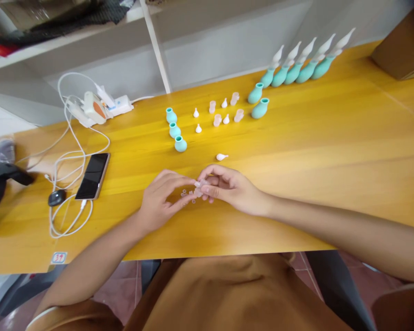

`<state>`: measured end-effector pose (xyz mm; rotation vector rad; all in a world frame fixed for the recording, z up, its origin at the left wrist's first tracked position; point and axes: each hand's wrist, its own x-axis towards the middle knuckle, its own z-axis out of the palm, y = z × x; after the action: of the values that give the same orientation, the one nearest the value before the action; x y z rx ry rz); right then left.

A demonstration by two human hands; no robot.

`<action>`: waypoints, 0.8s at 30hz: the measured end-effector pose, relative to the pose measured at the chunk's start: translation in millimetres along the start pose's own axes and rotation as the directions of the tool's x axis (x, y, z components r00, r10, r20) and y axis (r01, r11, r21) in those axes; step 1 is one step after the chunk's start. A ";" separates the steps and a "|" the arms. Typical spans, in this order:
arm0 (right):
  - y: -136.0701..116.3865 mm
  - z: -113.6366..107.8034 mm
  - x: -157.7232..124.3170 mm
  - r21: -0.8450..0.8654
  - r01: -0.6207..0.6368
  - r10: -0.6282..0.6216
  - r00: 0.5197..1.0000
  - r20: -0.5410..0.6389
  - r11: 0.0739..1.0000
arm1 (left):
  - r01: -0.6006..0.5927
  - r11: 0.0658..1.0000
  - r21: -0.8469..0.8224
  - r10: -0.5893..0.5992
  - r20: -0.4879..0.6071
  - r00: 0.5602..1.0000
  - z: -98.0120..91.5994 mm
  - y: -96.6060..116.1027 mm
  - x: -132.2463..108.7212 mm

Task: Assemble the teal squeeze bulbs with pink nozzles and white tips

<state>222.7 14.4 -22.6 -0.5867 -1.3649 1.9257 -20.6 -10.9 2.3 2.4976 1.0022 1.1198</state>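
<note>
My two hands meet over the near middle of the yellow table [296,151]. My right hand [227,186] pinches a small clear plastic piece [200,185] at its fingertips. My left hand [163,195] has its fingers curled toward the same piece, thumb and forefinger touching or nearly touching it. Several tiny clear rings [186,193] lie on the table under the fingers. A white nozzle tip [221,157] lies just beyond my hands.
Three teal bulbs [175,130] stand in a column behind, with small white tips [196,113] and clear cups [224,110] to their right. Two more teal bulbs [258,101] and a row of assembled aspirators [298,66] stand at the back. A phone [93,175], cables and power strip [100,106] lie left.
</note>
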 end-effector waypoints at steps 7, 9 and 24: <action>-1.1 -1.1 2.0 0.040 0.004 -0.003 1.000 -0.014 0.999 | -0.012 0.998 0.059 0.012 0.010 1.000 0.4 0.8 -1.1; -1.1 -1.0 1.9 0.040 0.001 0.000 1.000 -0.017 0.999 | -0.030 0.998 0.062 0.030 0.009 1.000 0.4 0.4 -0.3; 3.6 -2.3 2.7 0.027 0.007 -0.006 1.000 -0.019 1.000 | -0.050 0.996 0.072 0.050 -0.009 0.999 1.2 0.4 2.2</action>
<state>221.5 17.2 -26.8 -0.5854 -1.3261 1.9258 -18.5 -9.7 2.9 2.5894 1.0054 1.1315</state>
